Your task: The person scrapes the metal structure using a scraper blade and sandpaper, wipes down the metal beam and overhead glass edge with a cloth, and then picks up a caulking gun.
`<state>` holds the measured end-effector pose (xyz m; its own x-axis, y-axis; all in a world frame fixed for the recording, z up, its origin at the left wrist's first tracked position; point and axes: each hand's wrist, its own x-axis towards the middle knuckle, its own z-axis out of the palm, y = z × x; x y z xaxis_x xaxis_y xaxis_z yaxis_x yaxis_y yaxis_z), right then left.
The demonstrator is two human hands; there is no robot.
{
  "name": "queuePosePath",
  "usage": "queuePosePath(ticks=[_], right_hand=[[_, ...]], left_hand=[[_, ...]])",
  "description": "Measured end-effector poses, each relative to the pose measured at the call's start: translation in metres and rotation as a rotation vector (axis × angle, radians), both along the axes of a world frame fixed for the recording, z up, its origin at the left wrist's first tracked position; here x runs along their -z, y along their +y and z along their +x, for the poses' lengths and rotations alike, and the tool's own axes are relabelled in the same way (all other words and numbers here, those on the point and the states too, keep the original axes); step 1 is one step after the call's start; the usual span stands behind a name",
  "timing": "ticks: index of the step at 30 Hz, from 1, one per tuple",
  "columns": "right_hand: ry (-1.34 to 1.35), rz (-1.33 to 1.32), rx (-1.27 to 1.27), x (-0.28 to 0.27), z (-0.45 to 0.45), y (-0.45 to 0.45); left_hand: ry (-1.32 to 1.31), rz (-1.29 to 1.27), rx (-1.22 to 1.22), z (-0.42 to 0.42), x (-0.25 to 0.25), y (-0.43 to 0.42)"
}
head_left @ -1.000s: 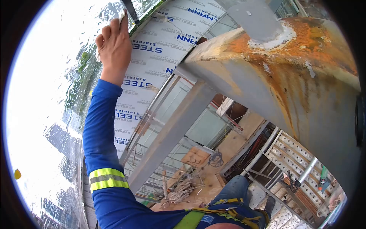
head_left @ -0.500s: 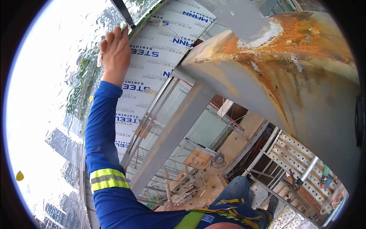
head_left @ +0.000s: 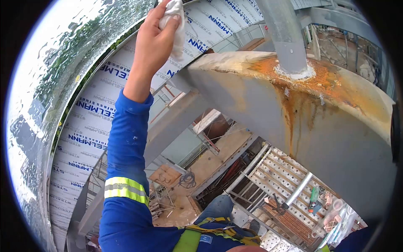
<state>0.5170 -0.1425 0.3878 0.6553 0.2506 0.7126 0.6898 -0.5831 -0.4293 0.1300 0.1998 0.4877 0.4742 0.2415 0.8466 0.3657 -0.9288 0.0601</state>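
Note:
My left hand [head_left: 153,48] is raised at the top of the head view, its fingers and thumb closed on a crumpled white cloth [head_left: 178,35]. Part of the cloth hangs below the thumb. Behind them curves a metal panel [head_left: 90,105] in protective film printed with blue lettering. Just left of the hand is the edge of a wet, transparent glass-like sheet [head_left: 54,59]. My right hand is out of view; only a dark blue sleeve [head_left: 357,242] shows at the lower right.
A grey steel beam [head_left: 252,96], rust-stained around a post [head_left: 285,38], fills the right side. Far below are a perforated scaffold deck [head_left: 279,168], a green power tool [head_left: 314,197] and a coiled cable [head_left: 187,179]. Yellow harness straps [head_left: 222,227] cross my body.
My left hand has moved right and up with the cloth, away from the wet sheet. The view has turned, bringing more of the post and the deck into sight.

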Motion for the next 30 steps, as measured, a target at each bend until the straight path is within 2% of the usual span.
queuePosePath(ticks=[2,3,4,6,10,11,13,14,16,18,20,21,23,27,30], right_hand=[[0.03,0.057,0.017,-0.005,-0.003,-0.011],[0.019,0.08,0.019,-0.002,0.004,-0.018],[0.016,0.103,-0.011,0.006,0.015,-0.021],[0.024,0.135,-0.094,0.017,0.048,-0.033],[0.12,0.159,-0.226,0.017,0.088,-0.04],[0.106,0.186,-0.28,0.016,0.085,-0.039],[0.089,0.176,-0.25,0.013,0.076,-0.035],[0.065,0.155,-0.226,0.011,0.074,-0.036],[0.044,0.184,-0.196,0.007,0.061,-0.031],[-0.006,0.153,-0.151,0.006,0.06,-0.032],[-0.024,0.131,-0.132,0.004,0.055,-0.03],[-0.032,0.116,-0.114,0.001,0.05,-0.029],[-0.031,0.123,-0.109,0.001,0.046,-0.027],[-0.028,0.121,-0.104,-0.002,0.041,-0.025],[-0.046,0.104,-0.062,-0.005,0.036,-0.023]], left_hand=[[-0.152,-0.486,0.347,0.016,0.024,0.015],[-0.247,-0.573,0.532,0.033,0.033,0.015],[-0.333,-0.656,0.721,0.051,0.038,0.016],[-0.436,-0.775,0.931,0.071,0.036,0.038],[-0.857,-0.869,1.108,0.115,0.011,0.074],[-0.884,-0.874,1.135,0.123,0.005,0.09],[-1.15,-0.714,1.202,0.134,-0.003,0.118],[-1.178,-0.715,1.216,0.138,-0.005,0.126],[-1.393,-0.498,1.133,0.134,-0.013,0.122],[-1.443,-0.521,1.071,0.133,-0.019,0.123],[-1.574,-0.299,0.954,0.14,-0.035,0.15],[-1.601,-0.298,0.961,0.134,-0.038,0.149],[-1.529,-0.519,1.09,0.127,-0.043,0.155],[-1.455,-0.55,1.076,0.134,-0.055,0.173],[-1.572,-0.502,1.088,0.139,-0.061,0.174]])
